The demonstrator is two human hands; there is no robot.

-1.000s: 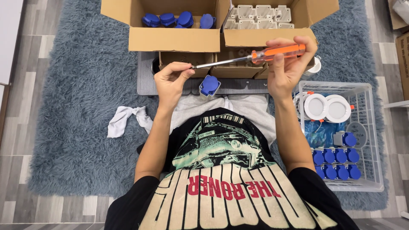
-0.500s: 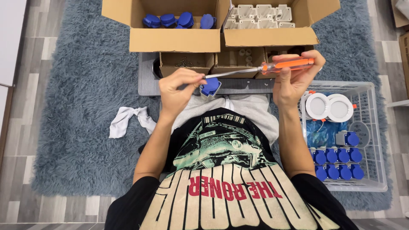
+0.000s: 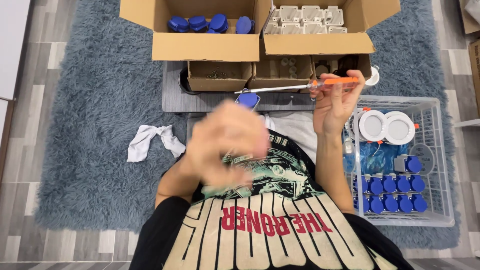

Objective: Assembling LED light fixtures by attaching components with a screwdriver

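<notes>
Left hand (image 3: 227,145) pulled back toward chest, blurred; right hand (image 3: 336,97) keeps screwdriver (image 3: 300,87)

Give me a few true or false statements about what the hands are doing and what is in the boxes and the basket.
1. The right hand holds an orange-handled screwdriver. True.
2. The screwdriver shaft points straight down at the rug. False: it lies nearly level, its tip toward the left, above a blue part.
3. The left hand grips the screwdriver tip. False: it is raised, blurred and apart from the tool.
4. The left cardboard box holds blue parts. True.
5. The wire basket holds only white parts. False: it holds two white round discs and rows of blue parts.
</notes>
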